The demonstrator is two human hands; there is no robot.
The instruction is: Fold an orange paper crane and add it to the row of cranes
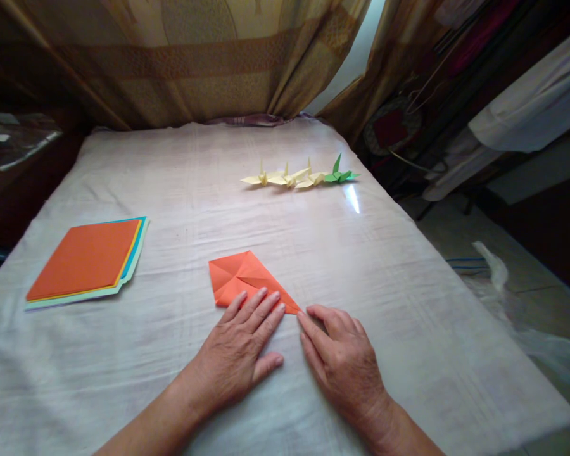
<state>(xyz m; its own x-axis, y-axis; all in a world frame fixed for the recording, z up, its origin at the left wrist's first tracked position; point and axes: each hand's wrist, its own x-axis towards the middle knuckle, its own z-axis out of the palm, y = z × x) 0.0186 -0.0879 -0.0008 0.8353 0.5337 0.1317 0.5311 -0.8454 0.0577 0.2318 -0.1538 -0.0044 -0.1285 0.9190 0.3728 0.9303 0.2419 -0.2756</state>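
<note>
An orange sheet of origami paper (237, 277), folded to a kite-like shape with creases meeting near its middle, lies on the cloth-covered table. My left hand (240, 345) rests flat across its near edge, fingers stretched out and thumb spread, hiding part of that edge. At the paper's pointed right corner is my right hand (344, 354). Its fingers are bent in and a fingertip presses on the tip; the thumb lies close below. Left of the folded sheet lies a stack of square coloured paper (88, 256), orange on top with yellow, blue and pale green edges showing.
Toward the back of the table (180, 190) stands a row of paper cranes: three pale yellow cranes (289, 180) and a green crane (339, 176) at the right end. A brown curtain (194, 57) hangs behind. White cloth (527, 107) hangs at the right, beyond the table's edge.
</note>
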